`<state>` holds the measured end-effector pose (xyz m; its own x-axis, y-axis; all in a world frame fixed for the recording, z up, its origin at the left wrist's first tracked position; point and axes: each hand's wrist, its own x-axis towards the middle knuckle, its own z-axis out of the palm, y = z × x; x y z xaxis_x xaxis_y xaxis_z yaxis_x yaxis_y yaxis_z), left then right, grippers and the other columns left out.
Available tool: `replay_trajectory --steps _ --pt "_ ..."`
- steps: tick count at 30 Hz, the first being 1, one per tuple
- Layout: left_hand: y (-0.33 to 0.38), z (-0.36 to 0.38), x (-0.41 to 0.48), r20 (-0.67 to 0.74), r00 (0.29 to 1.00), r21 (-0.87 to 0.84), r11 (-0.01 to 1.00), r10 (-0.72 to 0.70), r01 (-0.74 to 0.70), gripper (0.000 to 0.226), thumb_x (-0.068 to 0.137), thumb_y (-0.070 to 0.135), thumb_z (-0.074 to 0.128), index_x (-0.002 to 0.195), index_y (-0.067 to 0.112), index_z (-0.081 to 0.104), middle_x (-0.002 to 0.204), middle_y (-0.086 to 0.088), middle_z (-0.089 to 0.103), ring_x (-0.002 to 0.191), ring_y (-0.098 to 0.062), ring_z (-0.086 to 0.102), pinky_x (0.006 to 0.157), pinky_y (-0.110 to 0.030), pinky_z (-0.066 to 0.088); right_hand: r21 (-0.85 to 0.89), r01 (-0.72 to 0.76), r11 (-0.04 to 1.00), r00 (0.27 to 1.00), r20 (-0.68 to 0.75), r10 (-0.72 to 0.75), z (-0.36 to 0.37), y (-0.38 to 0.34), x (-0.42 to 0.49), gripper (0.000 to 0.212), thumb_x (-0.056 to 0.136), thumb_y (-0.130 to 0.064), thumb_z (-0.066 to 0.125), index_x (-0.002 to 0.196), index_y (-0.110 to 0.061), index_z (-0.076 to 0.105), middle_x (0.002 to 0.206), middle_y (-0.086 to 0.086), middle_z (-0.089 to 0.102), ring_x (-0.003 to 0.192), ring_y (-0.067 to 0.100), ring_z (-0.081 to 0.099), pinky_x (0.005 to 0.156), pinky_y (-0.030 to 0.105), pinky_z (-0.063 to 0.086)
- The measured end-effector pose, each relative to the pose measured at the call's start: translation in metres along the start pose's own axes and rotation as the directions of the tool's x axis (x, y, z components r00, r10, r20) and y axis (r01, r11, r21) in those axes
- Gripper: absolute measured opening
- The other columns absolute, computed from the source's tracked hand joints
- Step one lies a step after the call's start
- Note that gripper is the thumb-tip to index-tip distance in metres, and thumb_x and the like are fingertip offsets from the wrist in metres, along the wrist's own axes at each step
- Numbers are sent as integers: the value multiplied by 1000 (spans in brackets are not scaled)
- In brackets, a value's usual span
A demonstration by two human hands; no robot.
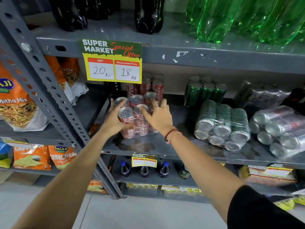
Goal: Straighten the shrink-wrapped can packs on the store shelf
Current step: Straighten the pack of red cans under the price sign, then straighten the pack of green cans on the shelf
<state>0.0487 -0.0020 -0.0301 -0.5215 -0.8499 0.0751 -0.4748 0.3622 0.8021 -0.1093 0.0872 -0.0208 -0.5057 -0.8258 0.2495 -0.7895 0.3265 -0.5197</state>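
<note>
Red cans [132, 116] with silver tops, grey shelf [181, 146], green bottles [231, 19], yellow-green price sign [112, 61].

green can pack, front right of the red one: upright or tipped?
Tipped. The green pack lies on its side on the shelf, can ends facing the camera; the green pack behind it stands upright.

Left hand [113, 118] cupped, right hand [158, 116] fingers spread
</note>
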Motion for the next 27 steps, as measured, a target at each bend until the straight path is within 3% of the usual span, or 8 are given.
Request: replay_trajectory --steps 3,6,10,13,16,21,24,27 --pt "3 -15 7 103 993 77 995 56 -65 105 58 11 88 145 27 31 159 -8 8 145 -21 15 116 -39 24 -70 -105 992 991 -93 98 10 -17 -23 72 89 -60 38 143 -11 32 135 23 34 113 40 41 83 45 48" --pt "6 -23 9 164 980 105 986 111 -129 105 57 8 88 145 26 33 155 -7 20 141 -23 26 112 -34 29 -83 -169 982 980 -117 159 13 -23 -32 74 91 -59 34 145 -10 25 138 25 32 113 40 40 83 47 48" --pt "12 -22 8 194 980 159 984 53 -85 106 63 6 84 147 29 24 160 -3 4 146 -19 6 108 -24 15 -86 -178 980 982 -74 172 9 -25 -32 75 91 -60 32 147 -11 21 145 25 26 120 42 36 89 49 47" --pt "18 -19 5 216 975 271 962 -47 -14 112 66 11 83 148 35 11 160 -4 -11 147 -23 -4 117 -36 13 36 -175 984 985 20 174 -1 -17 -31 76 89 -63 35 148 -17 19 146 24 24 127 43 31 97 52 42" --pt "40 -9 -5 173 968 398 912 -181 99 117 69 16 81 149 31 -3 157 -10 -22 145 -33 -12 119 -48 9 190 -153 970 985 -46 164 -27 10 -31 72 89 -58 43 146 -17 25 144 23 28 130 44 31 102 52 38" --pt "108 34 -17 -4 979 291 937 203 -193 88 74 25 76 146 21 25 151 -17 27 138 -34 29 113 -44 27 234 -144 962 913 -344 220 -95 86 -32 68 87 -48 56 140 -8 39 136 27 37 128 44 35 107 43 31" --pt "145 79 -15 137 938 189 922 317 -339 83 78 35 72 146 17 27 150 -13 34 137 -29 32 111 -35 26 168 -293 941 873 -355 335 -127 137 -33 75 85 -52 58 142 -10 35 139 27 34 129 45 32 105 48 32" --pt "160 131 -2 376 898 99 953 230 -285 97 76 49 68 150 22 11 159 -11 12 146 -24 13 115 -34 15 96 -481 872 840 -233 489 -151 183 -42 90 79 -63 58 149 -20 20 149 28 19 136 46 24 107 52 30"
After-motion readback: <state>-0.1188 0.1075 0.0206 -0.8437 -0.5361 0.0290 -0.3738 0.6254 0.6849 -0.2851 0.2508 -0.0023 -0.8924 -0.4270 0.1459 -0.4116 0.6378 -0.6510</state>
